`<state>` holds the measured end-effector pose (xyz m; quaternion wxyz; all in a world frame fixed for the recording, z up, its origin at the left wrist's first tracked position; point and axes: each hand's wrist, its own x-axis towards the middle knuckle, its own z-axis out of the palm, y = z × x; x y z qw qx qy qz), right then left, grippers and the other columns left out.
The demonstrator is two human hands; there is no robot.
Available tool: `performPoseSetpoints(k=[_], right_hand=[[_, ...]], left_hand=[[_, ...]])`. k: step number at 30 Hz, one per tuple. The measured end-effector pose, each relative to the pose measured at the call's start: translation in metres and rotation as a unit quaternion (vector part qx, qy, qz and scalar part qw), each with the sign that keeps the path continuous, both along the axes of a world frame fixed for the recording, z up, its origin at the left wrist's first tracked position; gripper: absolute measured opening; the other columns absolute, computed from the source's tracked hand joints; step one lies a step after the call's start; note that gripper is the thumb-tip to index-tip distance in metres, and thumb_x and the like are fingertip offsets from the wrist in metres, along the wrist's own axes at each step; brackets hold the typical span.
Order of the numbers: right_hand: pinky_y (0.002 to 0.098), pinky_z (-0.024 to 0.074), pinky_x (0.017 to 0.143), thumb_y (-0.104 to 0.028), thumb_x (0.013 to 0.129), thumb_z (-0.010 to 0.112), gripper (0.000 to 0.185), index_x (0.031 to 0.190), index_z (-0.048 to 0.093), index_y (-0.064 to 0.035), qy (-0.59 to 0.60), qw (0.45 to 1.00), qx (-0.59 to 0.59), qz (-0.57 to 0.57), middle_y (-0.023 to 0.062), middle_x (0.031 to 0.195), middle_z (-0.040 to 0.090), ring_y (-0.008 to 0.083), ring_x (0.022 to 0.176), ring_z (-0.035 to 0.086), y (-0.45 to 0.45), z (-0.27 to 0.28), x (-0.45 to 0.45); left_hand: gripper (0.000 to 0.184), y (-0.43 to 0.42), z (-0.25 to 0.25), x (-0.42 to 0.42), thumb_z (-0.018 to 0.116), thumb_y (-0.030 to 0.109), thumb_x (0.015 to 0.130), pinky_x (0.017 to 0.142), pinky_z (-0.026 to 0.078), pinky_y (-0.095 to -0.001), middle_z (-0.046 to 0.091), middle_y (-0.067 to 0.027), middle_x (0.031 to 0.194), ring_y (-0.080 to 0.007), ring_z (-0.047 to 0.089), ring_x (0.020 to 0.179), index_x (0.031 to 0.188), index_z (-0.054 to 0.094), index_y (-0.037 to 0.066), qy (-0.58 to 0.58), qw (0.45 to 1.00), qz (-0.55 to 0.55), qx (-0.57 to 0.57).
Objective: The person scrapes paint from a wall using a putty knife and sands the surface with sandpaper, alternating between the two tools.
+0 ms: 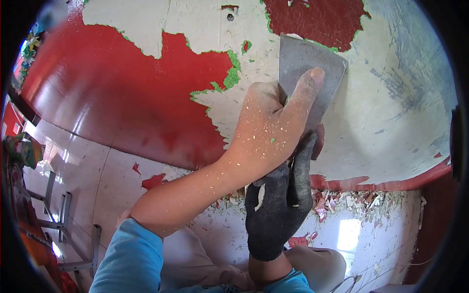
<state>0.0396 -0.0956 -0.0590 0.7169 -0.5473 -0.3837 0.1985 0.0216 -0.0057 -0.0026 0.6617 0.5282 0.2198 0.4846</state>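
Observation:
A broad metal putty knife (312,56) lies with its blade edge at a patch of red paint (317,22) on a large curved surface (391,136). My left hand (271,117), bare and dusted with flakes, grips the knife, its thumb laid along the blade. Below it, my right hand (281,205) in a black glove closes around the handle end, which is mostly hidden. Pale primer shows where the red coat is gone, with thin green edges around the remaining paint. To the left, a wide glossy red area (132,93) still covers the surface.
Paint chips (351,207) litter the pale tiled floor (210,224) beneath the curved surface. Metal frame pieces (63,219) stand at the left. A small dark hole (230,17) marks the surface near the top.

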Motion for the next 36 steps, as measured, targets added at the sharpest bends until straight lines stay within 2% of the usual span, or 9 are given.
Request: performPoseSetpoints(k=[9,15,20,26,30,32,33,34,36], right_hand=[[0.0190,0.0422,0.055,-0.001,0.089,0.053,0.052,0.137,0.035,0.0037,-0.009,1.000,0.022,0.010,0.0029,0.079,0.061,0.0044,0.062,0.050,-0.003,0.001,0.007],[0.0176,0.0412,0.053,0.000,0.088,0.054,0.051,0.136,0.038,0.0026,0.121,0.992,0.021,0.022,0.0024,0.080,0.061,0.0034,0.061,0.049,-0.003,0.008,0.006],[0.0305,0.0510,0.074,-0.002,0.086,0.053,0.032,0.118,0.055,0.0002,-0.118,0.992,0.003,-0.054,0.0241,0.129,0.050,0.0279,0.094,0.065,0.004,-0.004,0.011],[0.0314,0.0506,0.073,0.000,0.081,0.058,0.032,0.114,0.058,-0.0011,0.065,0.996,-0.045,0.038,0.0263,0.132,0.046,0.0279,0.090,0.065,-0.012,0.011,0.024],[0.0279,0.0500,0.068,0.001,0.081,0.057,0.037,0.118,0.057,0.0002,0.142,0.986,-0.033,0.079,0.0238,0.118,0.058,0.0200,0.080,0.065,-0.009,0.018,0.029],[0.0228,0.0478,0.062,0.000,0.085,0.053,0.041,0.126,0.051,0.0033,-0.219,0.973,-0.066,0.017,0.0155,0.104,0.064,0.0097,0.074,0.060,-0.004,0.008,0.032],[0.0193,0.0459,0.060,-0.002,0.091,0.047,0.045,0.135,0.038,0.0056,-0.266,0.964,-0.021,-0.006,0.0083,0.101,0.063,0.0040,0.077,0.055,0.001,-0.004,0.031],[0.0193,0.0459,0.060,-0.002,0.091,0.047,0.045,0.135,0.038,0.0056,-0.264,0.964,-0.020,-0.004,0.0083,0.101,0.063,0.0040,0.077,0.055,0.004,-0.008,0.028],[0.0204,0.0469,0.063,0.002,0.088,0.053,0.048,0.134,0.039,0.0071,0.043,0.997,0.041,0.054,0.0060,0.090,0.062,0.0052,0.072,0.052,0.010,-0.011,0.020]], left_hand=[[0.045,-0.007,-0.002,0.006,0.048,0.038,0.095,0.037,0.040,-0.0267,0.056,-0.0105,0.052,-0.0153,0.053,0.039,0.071,0.052,-0.001,-0.035,0.999,-0.016,-0.008],[0.048,-0.006,0.003,0.007,0.048,0.039,0.095,0.037,0.040,-0.0271,0.055,-0.0105,0.050,-0.0153,0.053,0.039,0.070,0.051,-0.002,-0.017,0.999,-0.030,-0.014],[0.048,-0.003,0.004,0.008,0.047,0.038,0.095,0.036,0.040,-0.0278,0.055,-0.0116,0.050,-0.0154,0.053,0.039,0.069,0.051,-0.001,0.002,1.000,0.004,0.007],[0.047,-0.009,0.012,0.009,0.047,0.037,0.095,0.036,0.042,-0.0291,0.056,-0.0126,0.050,-0.0167,0.054,0.039,0.069,0.051,-0.001,-0.029,1.000,-0.003,-0.007],[0.047,-0.010,0.010,0.019,0.049,0.037,0.095,0.037,0.042,-0.0294,0.056,-0.0119,0.051,-0.0172,0.054,0.039,0.068,0.052,-0.002,-0.069,0.997,0.046,0.001],[0.047,-0.007,0.009,0.016,0.050,0.037,0.094,0.037,0.043,-0.0297,0.056,-0.0117,0.052,-0.0177,0.054,0.040,0.068,0.052,-0.003,-0.022,0.997,0.069,0.037],[0.047,-0.006,0.007,0.015,0.050,0.037,0.094,0.037,0.043,-0.0297,0.056,-0.0117,0.052,-0.0177,0.054,0.040,0.068,0.052,-0.003,-0.020,0.997,0.069,0.038],[0.048,-0.006,0.006,0.014,0.050,0.037,0.094,0.038,0.043,-0.0297,0.056,-0.0116,0.052,-0.0177,0.055,0.040,0.068,0.053,-0.003,-0.015,0.996,0.074,0.047],[0.048,-0.005,0.002,0.011,0.051,0.038,0.094,0.038,0.044,-0.0297,0.056,-0.0116,0.052,-0.0177,0.055,0.041,0.068,0.053,-0.003,-0.011,0.995,0.082,0.061]])
